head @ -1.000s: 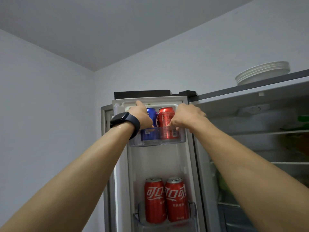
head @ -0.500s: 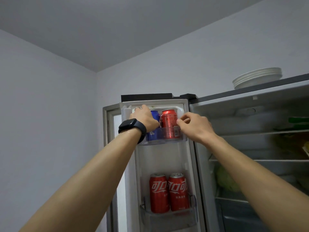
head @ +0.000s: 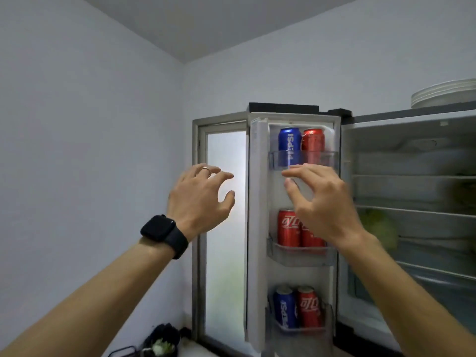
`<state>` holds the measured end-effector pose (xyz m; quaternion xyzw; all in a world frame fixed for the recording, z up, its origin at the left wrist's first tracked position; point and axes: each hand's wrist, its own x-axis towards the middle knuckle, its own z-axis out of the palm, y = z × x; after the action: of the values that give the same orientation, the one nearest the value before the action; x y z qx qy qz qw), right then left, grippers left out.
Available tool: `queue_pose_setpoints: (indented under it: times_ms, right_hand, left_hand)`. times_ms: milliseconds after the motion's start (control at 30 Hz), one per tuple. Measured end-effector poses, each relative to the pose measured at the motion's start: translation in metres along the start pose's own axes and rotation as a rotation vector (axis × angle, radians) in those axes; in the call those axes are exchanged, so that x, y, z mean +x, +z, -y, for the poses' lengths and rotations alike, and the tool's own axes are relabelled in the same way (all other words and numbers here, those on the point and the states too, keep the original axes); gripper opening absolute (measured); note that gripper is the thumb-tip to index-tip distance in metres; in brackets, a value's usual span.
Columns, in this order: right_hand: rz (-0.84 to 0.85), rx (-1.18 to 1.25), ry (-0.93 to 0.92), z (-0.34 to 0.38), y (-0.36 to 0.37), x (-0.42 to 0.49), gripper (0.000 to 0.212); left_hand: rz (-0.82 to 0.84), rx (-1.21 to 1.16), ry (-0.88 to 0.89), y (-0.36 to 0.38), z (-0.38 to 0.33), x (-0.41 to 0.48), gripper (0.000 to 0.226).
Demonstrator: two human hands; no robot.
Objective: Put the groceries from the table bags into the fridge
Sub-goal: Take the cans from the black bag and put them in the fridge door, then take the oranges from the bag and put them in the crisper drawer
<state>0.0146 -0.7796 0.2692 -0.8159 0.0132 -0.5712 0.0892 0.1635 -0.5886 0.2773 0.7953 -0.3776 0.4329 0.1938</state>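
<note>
Head view tilts up at the open fridge, its shelved inside spreading to the right of my right hand and too blurred for me to name what it holds, apart from a pale green leafy lump on a shelf about level with that wrist. The fridge door stands swung open with its inner face towards me; my right hand hangs in front of it, and my left hand is off to its left, in front of a frosted window. Up and to the right of both hands a stack of white plates sits on the fridge's top. Both hands are empty: fingers spread and loosely curved, thumbs apart from them, backs towards me, touching nothing that I can see. Just above my right fingertips runs the top door shelf, and in it stand, upright and side by side, a blue Pepsi can and, to its right, a red cola can. Behind and below my right hand the middle door shelf holds two red cans, the right one partly hidden by the hand. Further down, to the left of my right forearm, the bottom door shelf holds a lower blue can and, just beside it on the right, a lower red can. A black watch wraps my left wrist and a thin ring sits on one finger of that hand
</note>
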Motion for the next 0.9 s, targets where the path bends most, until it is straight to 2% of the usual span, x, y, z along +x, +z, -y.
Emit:
queue_pose_setpoints:
  times_ms: [200,400,533,667,900]
  right_hand:
    - [0.181,0.168,0.074,0.091,0.071,-0.118,0.026]
    - [0.515,0.335,0.114,0.202,0.145,-0.233,0.029]
    - [0.711,0.425,0.062,0.291,0.19,-0.302,0.03]
    - [0.917,0.488,-0.068,0.376,0.225,-0.36,0.035]
    - [1.177,0.549,-0.172,0.466,0.275,-0.421,0.038]
  left_hand:
    - [0.116,0.0,-0.168,-0.021,0.084,-0.154,0.045]
    - [0.357,0.039,-0.448,-0.05,0.149,-0.33,0.045]
    - [0.49,0.13,-0.638,-0.092,0.188,-0.446,0.045]
    - [0.6,0.227,-0.803,-0.143,0.228,-0.537,0.047]
    - [0.628,0.267,-0.991,-0.191,0.289,-0.629,0.047]
